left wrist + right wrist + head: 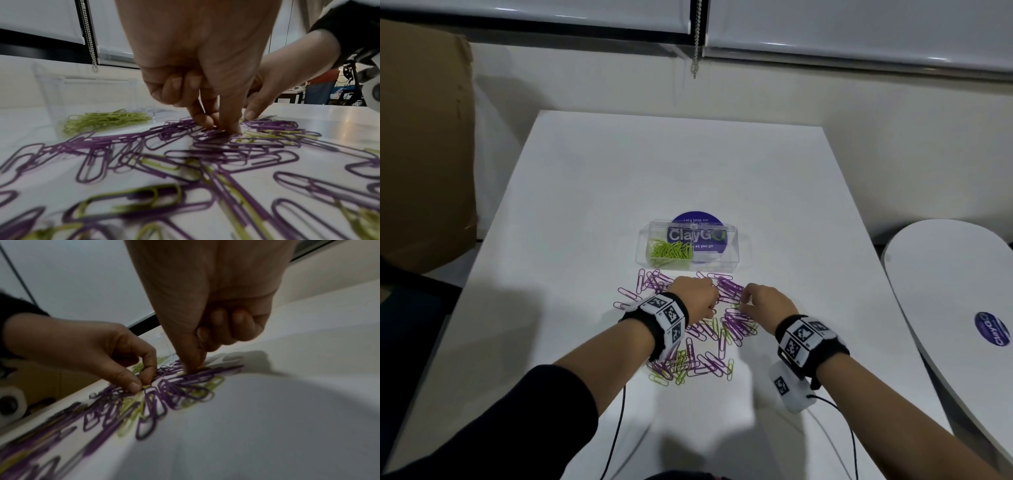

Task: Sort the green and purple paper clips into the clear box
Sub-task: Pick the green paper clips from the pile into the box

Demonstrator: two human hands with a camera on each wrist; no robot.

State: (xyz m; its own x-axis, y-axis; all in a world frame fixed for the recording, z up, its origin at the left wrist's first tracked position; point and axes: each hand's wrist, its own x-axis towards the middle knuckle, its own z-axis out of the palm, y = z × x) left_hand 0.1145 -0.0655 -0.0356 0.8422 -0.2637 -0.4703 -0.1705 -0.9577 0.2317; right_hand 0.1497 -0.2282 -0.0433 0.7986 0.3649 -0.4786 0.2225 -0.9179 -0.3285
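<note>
A loose pile of purple and green paper clips lies on the white table, just in front of the clear box. The box's left compartment holds several green clips; its right compartment looks empty. My left hand reaches into the far part of the pile, thumb and forefinger pinched together on a clip whose colour I cannot make out. My right hand is close beside it, thumb and forefinger tips pinching a green clip, the other fingers curled.
A round purple sticker lies under the box. A brown cardboard box stands at the left, and a second white table at the right. A blind chain hangs at the back wall. Wrist-camera cables trail toward me.
</note>
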